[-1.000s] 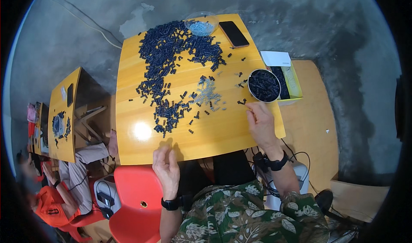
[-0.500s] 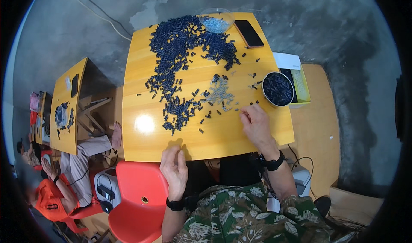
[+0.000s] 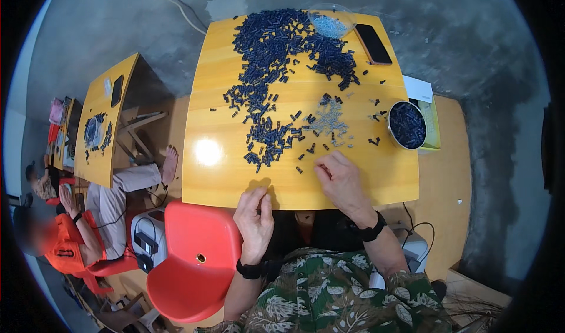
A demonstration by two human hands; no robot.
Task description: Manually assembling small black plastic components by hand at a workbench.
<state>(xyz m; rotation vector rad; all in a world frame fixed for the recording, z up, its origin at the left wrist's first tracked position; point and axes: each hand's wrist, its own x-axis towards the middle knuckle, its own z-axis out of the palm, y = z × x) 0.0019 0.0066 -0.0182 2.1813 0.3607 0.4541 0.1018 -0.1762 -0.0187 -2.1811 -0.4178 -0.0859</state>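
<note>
At the table's near edge is my left hand (image 3: 255, 224), its fingers curled toward the thumb; whatever it may hold is too small or hidden to name. My right hand (image 3: 341, 183) is over the wooden tabletop with thumb and fingers pinched together, and I cannot make out anything between them. Just beyond it lie a few loose black pieces, small and tube-like. A thin spread of tiny clear-grey pieces (image 3: 329, 118) sits farther off. A large heap of the black pieces (image 3: 268, 45) covers the far left part of the table. To the right, a round tub (image 3: 407, 125) is filled with similar black pieces.
A clear bowl of small light-blue pieces (image 3: 329, 27) stands at the far edge, beside a phone (image 3: 373, 44). Right of the table is a yellow-green box (image 3: 432, 124). A red chair (image 3: 197, 250) stands near left. Another person in orange (image 3: 73, 245) sits at the left.
The whole view has shifted, so the table appears farther right and slightly higher. My right hand has moved left across the tabletop, away from the tub. The left hand stays at the near edge.
</note>
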